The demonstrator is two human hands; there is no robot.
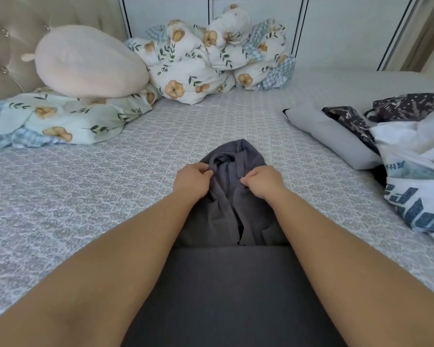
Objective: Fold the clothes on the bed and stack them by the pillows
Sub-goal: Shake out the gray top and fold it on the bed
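Lying at far left, by a tufted headboard (8, 46): a floral pillow (60, 118) with a cream plush cushion (88, 61) on top, then a bundled floral duvet (211, 58) against the back. Pinching the grey zip-up garment (233, 196) at centre on the patterned bed sheet (85, 184): left hand (193, 180) gripping cloth beside the collar, right hand (262, 181) curled tight on the opposite side. Heaped at far right, well apart from the pillows: unfolded clothes (398, 146) in grey, dark print and white-blue.

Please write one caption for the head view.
Both hands, left hand and right hand, grip a grey garment on the bed.
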